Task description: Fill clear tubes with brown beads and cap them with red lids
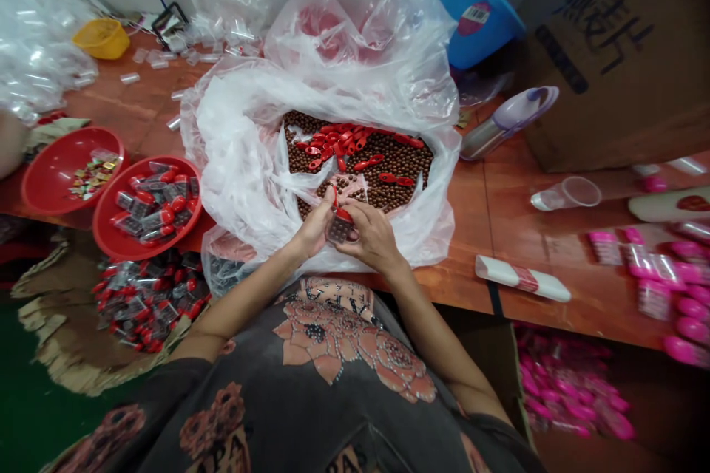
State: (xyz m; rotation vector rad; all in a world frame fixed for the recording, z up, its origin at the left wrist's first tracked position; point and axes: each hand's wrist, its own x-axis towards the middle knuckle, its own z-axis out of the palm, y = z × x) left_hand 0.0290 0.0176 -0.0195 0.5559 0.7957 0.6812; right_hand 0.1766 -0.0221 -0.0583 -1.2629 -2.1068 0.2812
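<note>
At the centre of the frame, a clear container (339, 233) of dark beads was held between both hands, above the near edge of an opened plastic bag (233, 111) on the bench (471, 236). The right hand (373, 233) was curled around its side; the left hand (317, 228) was nearly closed against it, with red plastic showing at the fingertips (whether this was fully seated on the container could not be told). Work was judged well advanced but unfinished: red-capped containers (147, 218) were heaped in a red bowl (100, 233) at left, and a larger pile (149, 303) was gathered below it. Still to be used, it was judged, were the loose red pieces (338, 137) strewn over brown beads (410, 155) inside the bag, and the clear tubes (130, 78) scattered at upper left.
</note>
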